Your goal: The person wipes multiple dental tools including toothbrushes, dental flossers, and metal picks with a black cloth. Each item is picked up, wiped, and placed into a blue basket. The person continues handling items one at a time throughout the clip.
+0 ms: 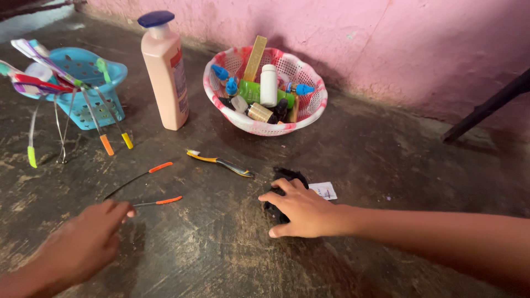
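Your right hand (301, 209) lies palm-down on a black item (287, 179) near the middle of the table (386, 160), fingers curled over it in a loose cover; only its upper edge shows past your knuckles, so what it is cannot be told. To grip it well, press the fingertips down around its far edge and keep the palm low, so it does not slide on the rough wood. A small white packet (324, 190) lies just beside that hand, touching or nearly touching the black item; keep your fingers off it.

Your left hand (88, 243) is at the near end of the tongue cleaner (144, 185), a thin wire loop with orange grips, fingers half curled and narrow. Whether they pinch the wire cannot be told. Take it by the wire ends together, so the loop does not spring apart.

Counted: one toothbrush (221, 163), yellow and black, lying between the cleaner and the black item; one tall peach lotion bottle (165, 74) with a blue cap; one blue basket (91, 91) holding several brushes and more wire cleaners, too crossed to count; one pink-and-white bowl (314, 107) of small bottles and tubes, about a dozen.
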